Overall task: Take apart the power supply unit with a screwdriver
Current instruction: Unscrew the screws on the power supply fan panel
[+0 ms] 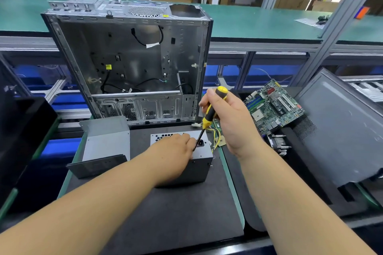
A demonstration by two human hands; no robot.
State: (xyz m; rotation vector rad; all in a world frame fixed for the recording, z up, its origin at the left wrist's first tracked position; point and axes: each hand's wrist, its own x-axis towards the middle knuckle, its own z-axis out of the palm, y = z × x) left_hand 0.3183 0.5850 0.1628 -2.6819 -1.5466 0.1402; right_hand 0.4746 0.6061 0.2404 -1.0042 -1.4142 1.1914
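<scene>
The power supply unit sits on the dark mat in front of the open computer case, its perforated face turned up and its yellow wires trailing to the right. The left hand lies on top, fingers curled over the unit, holding it down. The right hand grips the screwdriver, whose long axis tilts from the yellow cap at upper right down-left, tip meeting the unit's top beside the socket.
</scene>
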